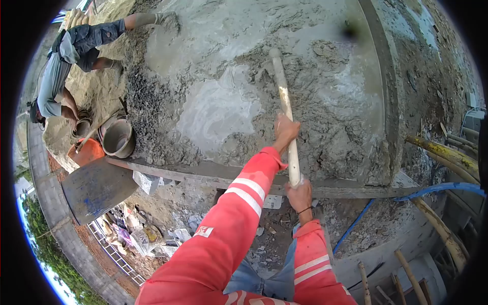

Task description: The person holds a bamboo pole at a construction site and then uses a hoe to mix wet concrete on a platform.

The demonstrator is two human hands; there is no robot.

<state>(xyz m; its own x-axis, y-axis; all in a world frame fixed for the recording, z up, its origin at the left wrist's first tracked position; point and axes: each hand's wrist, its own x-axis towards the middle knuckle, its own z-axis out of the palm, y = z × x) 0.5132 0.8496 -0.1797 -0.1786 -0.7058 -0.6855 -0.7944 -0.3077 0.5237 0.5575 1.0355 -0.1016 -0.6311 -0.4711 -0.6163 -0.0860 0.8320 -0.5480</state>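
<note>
Upper left, dark gravel (144, 96) looks barely blended; a pale puddle (218, 109) pools beside it. Mid-frame, left grip (286, 130) and right grip (299, 196) both clamp the pale handle (284, 99), far end upper centre. Rightward, lumpy mix (340, 147) seems only half worked.

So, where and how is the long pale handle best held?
Probably at its near end with the right hand and mid-length with the left hand, from the near side: the pale handle is straight, its far end at the wet mix.
</note>
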